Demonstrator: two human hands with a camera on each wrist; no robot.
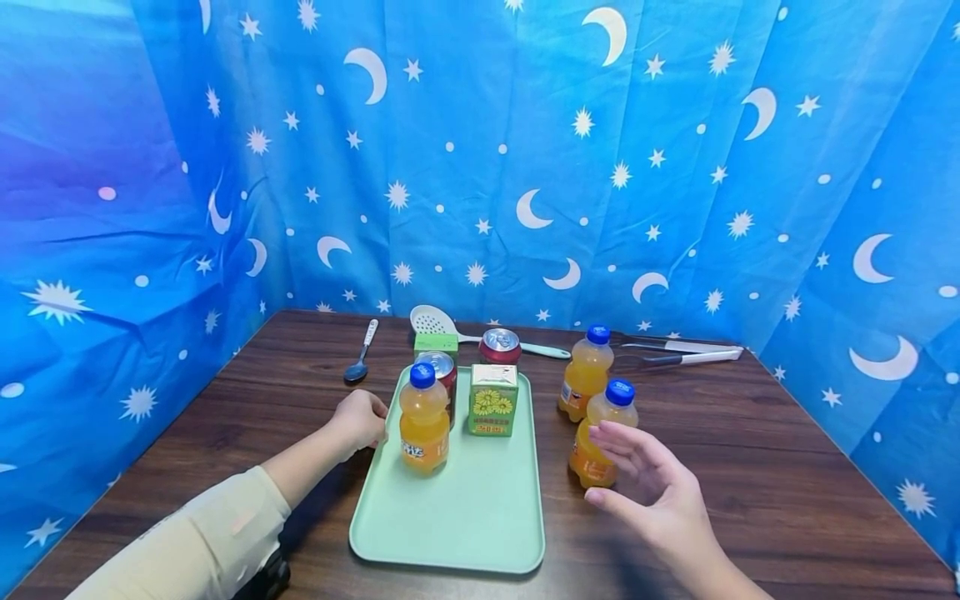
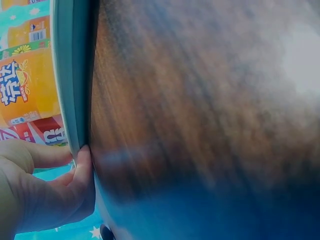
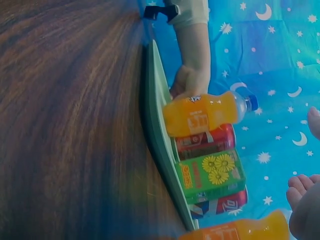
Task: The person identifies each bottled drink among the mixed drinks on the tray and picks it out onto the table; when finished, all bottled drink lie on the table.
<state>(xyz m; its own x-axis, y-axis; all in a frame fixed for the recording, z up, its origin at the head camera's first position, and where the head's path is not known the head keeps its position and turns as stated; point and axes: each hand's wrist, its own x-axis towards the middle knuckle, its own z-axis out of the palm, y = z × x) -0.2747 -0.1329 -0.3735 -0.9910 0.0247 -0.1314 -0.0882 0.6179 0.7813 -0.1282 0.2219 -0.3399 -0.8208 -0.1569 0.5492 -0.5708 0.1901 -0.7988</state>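
A light green tray (image 1: pixel 465 525) lies on the wooden table, and my left hand (image 1: pixel 360 421) pinches its left rim. Thumb and fingertips (image 2: pixel 82 162) meet at that rim in the left wrist view. On the tray stand an orange soda bottle (image 1: pixel 424 429) with a blue cap, a green drink carton (image 1: pixel 492 404) with yellow flowers and a red can (image 1: pixel 450 379). My right hand (image 1: pixel 663 496) hovers at the near right bottle (image 1: pixel 587 458), thumb and fingers spread apart, partly covering it in the head view. Another orange bottle (image 1: pixel 587 375) stands just behind.
Toward the tray's far end are a second red can (image 1: pixel 500 346) and another green carton (image 1: pixel 437 342). A slotted spoon (image 1: pixel 433 321) lies behind them. A dark spoon (image 1: pixel 357 370) lies at the back left, and tongs (image 1: pixel 701 358) at the back right. A star-patterned curtain (image 1: pixel 480 150) surrounds the table.
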